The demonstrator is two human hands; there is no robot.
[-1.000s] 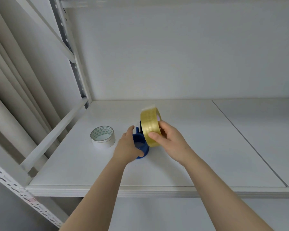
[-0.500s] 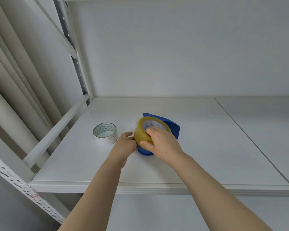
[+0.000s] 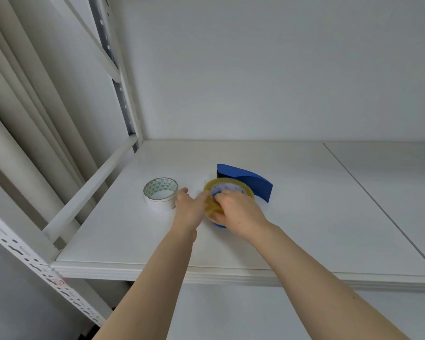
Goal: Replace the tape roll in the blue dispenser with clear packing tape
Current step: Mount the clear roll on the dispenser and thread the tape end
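Two hands close on the clear tape [image 3: 227, 192] lying flat on the blue dispenser [image 3: 249, 181] on the white shelf [image 3: 304, 217]: the right hand [image 3: 236, 212] wraps its near rim, the left hand [image 3: 190, 209] pinches its left edge. A second earlier the right hand held the roll upright above the dispenser. White tape [image 3: 160, 192] lies just left

Two bare forearms, no sleeves, left hand [image 3: 190, 207] and right hand [image 3: 238, 212] without rings, watch or gloves
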